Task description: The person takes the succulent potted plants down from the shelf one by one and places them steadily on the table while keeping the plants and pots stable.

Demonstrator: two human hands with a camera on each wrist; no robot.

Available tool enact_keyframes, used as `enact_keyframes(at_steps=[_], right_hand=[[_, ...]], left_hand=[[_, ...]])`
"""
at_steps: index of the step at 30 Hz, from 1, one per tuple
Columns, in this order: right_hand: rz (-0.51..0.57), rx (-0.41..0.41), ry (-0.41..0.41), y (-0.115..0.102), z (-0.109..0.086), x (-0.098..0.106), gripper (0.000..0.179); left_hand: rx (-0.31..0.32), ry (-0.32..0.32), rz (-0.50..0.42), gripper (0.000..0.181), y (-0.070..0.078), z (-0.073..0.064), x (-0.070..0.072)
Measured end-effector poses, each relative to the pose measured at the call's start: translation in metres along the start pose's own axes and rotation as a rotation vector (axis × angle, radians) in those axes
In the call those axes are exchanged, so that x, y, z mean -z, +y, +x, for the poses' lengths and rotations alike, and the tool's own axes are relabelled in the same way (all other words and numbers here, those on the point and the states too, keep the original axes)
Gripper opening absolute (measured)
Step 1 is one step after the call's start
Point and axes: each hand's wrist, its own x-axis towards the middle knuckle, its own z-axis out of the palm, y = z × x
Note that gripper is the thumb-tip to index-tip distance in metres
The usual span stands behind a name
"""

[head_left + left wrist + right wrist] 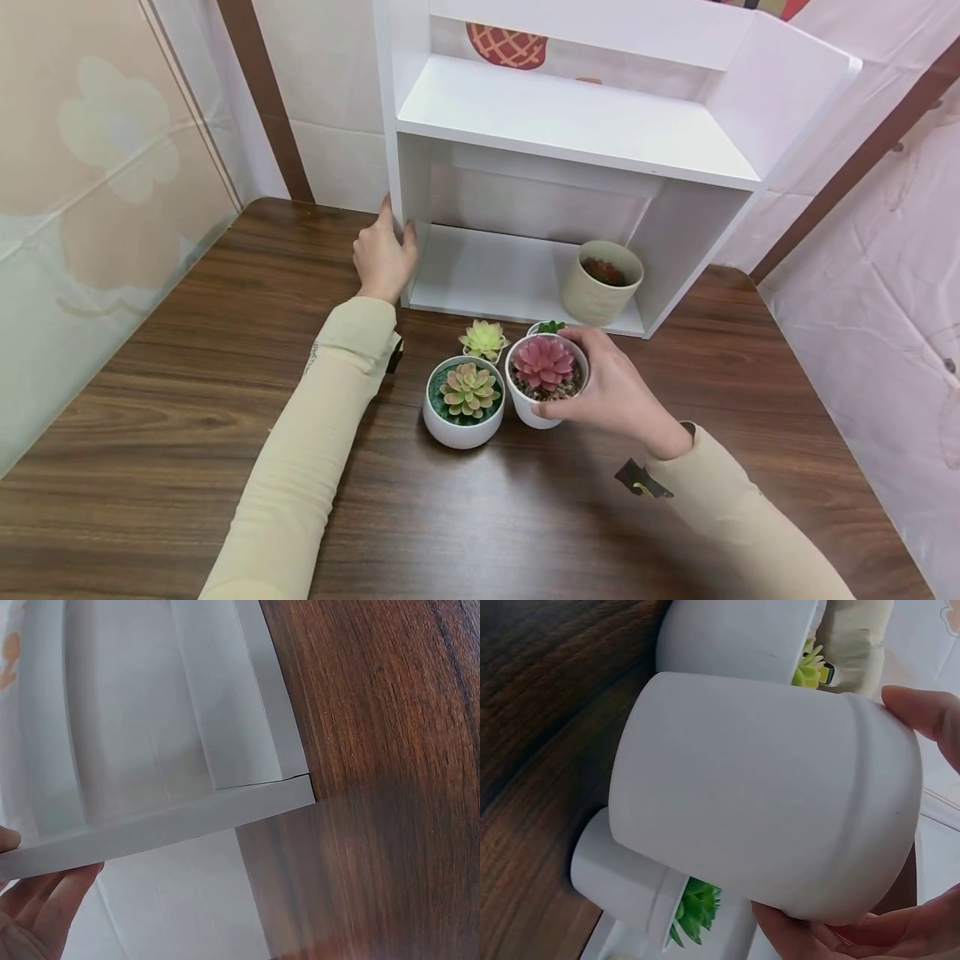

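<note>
My left hand grips the left side panel of a white shelf, thumb on the inner face and fingers on the outer one. In my right hand is a white potted succulent with pink leaves, held near the rim between thumb and fingers. The right wrist view shows the side of this white pot close up; whether its base touches the table cannot be told. Left of it sits a round white bowl planter with a green-pink succulent. Behind stand a yellow-green succulent and a small green potted plant, partly hidden.
A cream pot with a reddish plant stands on the lower shelf board, at its right end. Above it runs an upper board. The brown wooden table ends at fabric walls on both sides.
</note>
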Motion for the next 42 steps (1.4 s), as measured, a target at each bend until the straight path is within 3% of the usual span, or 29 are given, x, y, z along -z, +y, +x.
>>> enact_keyframes(at_steps=[11, 23, 33, 42], right_hand=[[0.034, -0.017, -0.056, 0.004, -0.005, -0.010, 0.088], [0.030, 0.006, -0.044, 0.012, -0.005, -0.017, 0.086], [0.018, 0.014, -0.060, 0.015, -0.004, -0.017, 0.089], [0.013, 0.005, -0.144, 0.019, -0.002, -0.006, 0.092]], left_hand=[[0.017, -0.014, -0.013, 0.049, 0.001, 0.000, 0.000], [0.006, -0.016, -0.014, 0.049, 0.001, 0.000, -0.001], [0.028, -0.030, -0.007, 0.050, 0.002, 0.001, 0.000], [0.021, -0.023, -0.008, 0.050, 0.001, 0.001, 0.000]])
